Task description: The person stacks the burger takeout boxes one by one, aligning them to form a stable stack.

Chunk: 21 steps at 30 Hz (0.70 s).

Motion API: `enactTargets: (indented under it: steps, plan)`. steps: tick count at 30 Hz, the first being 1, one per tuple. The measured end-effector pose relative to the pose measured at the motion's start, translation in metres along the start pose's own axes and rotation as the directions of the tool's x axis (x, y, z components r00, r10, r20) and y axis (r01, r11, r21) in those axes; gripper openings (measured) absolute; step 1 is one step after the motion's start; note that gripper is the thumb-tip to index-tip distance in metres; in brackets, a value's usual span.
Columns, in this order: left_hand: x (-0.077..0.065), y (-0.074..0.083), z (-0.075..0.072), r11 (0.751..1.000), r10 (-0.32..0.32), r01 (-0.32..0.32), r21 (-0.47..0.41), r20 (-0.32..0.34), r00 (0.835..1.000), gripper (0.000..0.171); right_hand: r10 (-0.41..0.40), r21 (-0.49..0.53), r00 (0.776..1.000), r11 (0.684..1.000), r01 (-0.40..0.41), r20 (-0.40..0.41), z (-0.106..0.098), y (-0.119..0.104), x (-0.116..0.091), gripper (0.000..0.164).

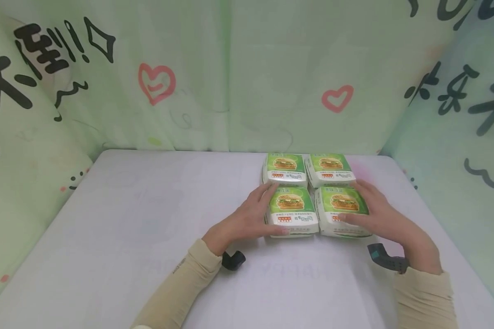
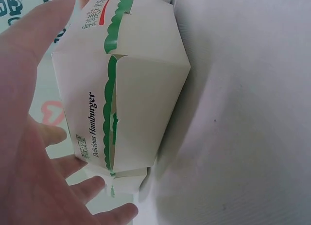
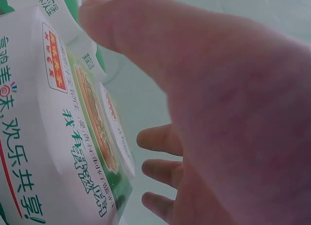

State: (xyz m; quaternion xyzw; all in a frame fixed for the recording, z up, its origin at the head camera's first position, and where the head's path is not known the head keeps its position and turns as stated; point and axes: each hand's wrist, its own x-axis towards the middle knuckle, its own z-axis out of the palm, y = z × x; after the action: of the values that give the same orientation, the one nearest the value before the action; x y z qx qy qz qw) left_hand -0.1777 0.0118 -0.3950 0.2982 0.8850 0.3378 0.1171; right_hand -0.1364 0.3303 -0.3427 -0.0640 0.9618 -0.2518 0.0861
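Note:
Several green-and-white hamburger boxes stand in a two-by-two block on the table. My left hand (image 1: 247,220) is at the left side of the front-left hamburger box (image 1: 294,212), thumb along its front and fingers spread toward its back corner. Its closed flap shows in the left wrist view, beside the left hand (image 2: 19,132). My right hand (image 1: 384,217) is at the right of the front-right hamburger box (image 1: 346,204), thumb over its top. In the right wrist view the right hand's fingers (image 3: 160,174) look loosely extended; contact with the box (image 3: 53,123) is unclear.
Behind them stand the back-left hamburger box (image 1: 287,167) and back-right hamburger box (image 1: 331,168), near the table's far edge. The white-covered table (image 1: 119,237) stretches to the left. Pale green printed curtains (image 1: 247,73) enclose the back and both sides.

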Motion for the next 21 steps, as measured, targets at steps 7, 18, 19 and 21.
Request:
enactTargets:
  steps: [7,18,19,21]
  plan:
    - [0.0,-0.002,0.002,1.0,0.007,-0.007,0.021,-0.014,1.0,0.115,-0.023,-0.011,0.999,1.0,0.023,0.035,0.004,0.003,0.001,0.104]
    - [-0.001,-0.005,-0.006,0.998,-0.055,0.055,-0.004,-0.017,0.998,0.112,-0.028,-0.032,0.999,0.999,0.03,0.045,0.008,0.002,0.001,0.106]
    - [-0.001,-0.005,-0.008,0.998,-0.06,0.06,-0.004,-0.015,0.998,0.112,-0.03,-0.032,0.999,0.999,0.031,0.044,0.008,0.003,0.001,0.107]
    - [-0.003,-0.006,-0.011,0.998,-0.063,0.063,-0.006,-0.011,0.998,0.111,-0.034,-0.039,0.998,0.999,0.035,0.044,0.008,0.004,0.001,0.109]
